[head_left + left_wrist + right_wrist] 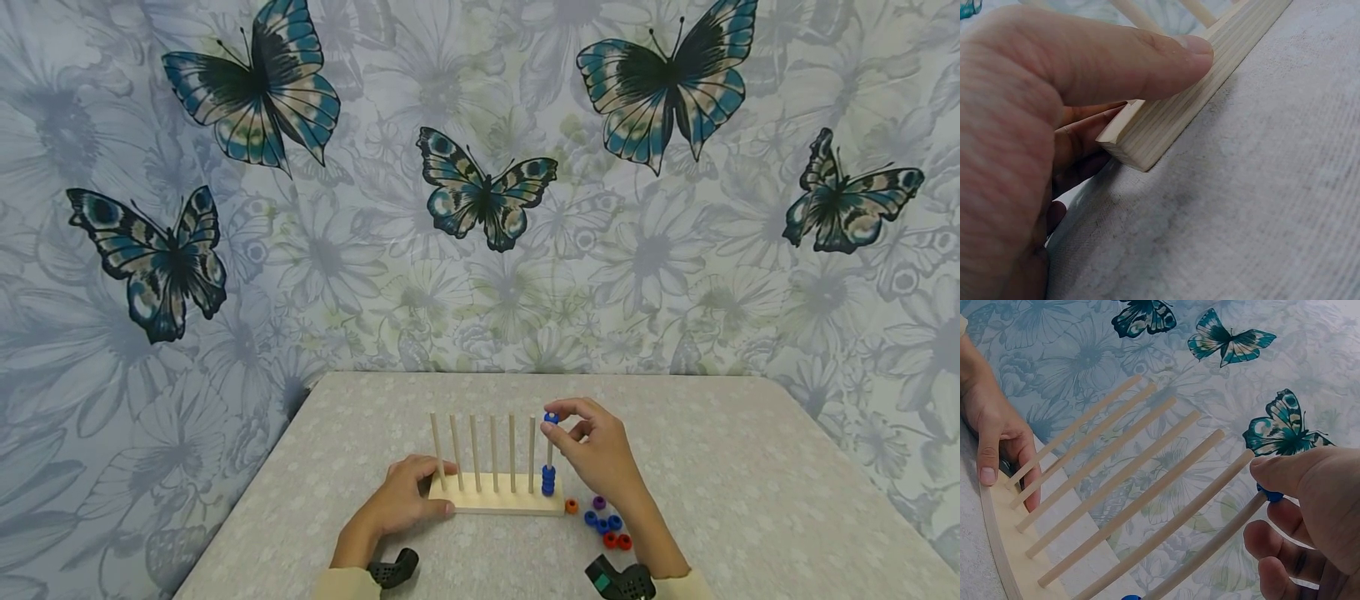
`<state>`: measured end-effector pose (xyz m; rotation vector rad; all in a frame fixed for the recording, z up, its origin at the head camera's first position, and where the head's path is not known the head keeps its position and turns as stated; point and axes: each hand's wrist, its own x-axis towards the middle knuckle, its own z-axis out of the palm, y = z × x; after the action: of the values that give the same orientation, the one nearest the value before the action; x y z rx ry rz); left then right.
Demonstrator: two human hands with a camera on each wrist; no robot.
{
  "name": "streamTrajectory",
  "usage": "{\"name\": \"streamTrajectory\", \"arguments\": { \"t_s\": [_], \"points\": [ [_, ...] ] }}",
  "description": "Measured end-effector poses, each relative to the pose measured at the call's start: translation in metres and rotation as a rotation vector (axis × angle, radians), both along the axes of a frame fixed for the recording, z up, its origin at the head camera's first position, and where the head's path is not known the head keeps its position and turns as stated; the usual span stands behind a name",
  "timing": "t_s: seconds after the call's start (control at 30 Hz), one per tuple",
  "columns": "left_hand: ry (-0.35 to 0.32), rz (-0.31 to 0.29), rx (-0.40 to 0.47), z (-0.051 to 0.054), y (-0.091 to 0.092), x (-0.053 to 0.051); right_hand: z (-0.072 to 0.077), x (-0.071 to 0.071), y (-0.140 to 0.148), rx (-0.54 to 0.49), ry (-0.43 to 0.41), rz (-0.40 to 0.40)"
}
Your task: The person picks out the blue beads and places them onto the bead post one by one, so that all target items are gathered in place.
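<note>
A pale wooden peg rack stands on the table, with several upright pegs in a row. My left hand grips its left end; the left wrist view shows the thumb along the front face of the base and the fingers behind it. At the top of the rightmost peg, my right hand pinches a blue bead between thumb and fingers. In the right wrist view that bead is partly hidden by the fingers and sits at the peg's tip. Lower on the same peg is a stack of blue beads.
Right of the rack lie loose beads: an orange bead, a purple bead, several blue beads and two red beads. A pale patterned cloth covers the table. Behind it rises a wall with butterflies.
</note>
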<state>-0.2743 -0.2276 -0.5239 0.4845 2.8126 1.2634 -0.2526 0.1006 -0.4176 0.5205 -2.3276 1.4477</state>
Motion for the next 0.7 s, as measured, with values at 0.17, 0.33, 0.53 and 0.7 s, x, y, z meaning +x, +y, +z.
{"name": "streamTrajectory", "arguments": {
  "t_s": [0.17, 0.33, 0.53, 0.7],
  "points": [
    [0.000, -0.001, -0.001, 0.0000, 0.0002, 0.0004, -0.0004, -0.0001, 0.0002, 0.010, 0.009, -0.006],
    [-0.003, 0.003, -0.004, 0.0007, -0.0003, 0.0002, 0.0009, 0.0004, 0.0005, 0.019, 0.016, -0.006],
    [-0.005, 0.005, -0.007, 0.0008, -0.0002, -0.0004, 0.0018, 0.0012, 0.0004, 0.021, 0.021, -0.007],
    [-0.005, 0.004, -0.006, 0.0015, 0.0001, 0.0004, 0.0011, 0.0009, 0.0006, 0.020, 0.024, -0.007]
  ]
}}
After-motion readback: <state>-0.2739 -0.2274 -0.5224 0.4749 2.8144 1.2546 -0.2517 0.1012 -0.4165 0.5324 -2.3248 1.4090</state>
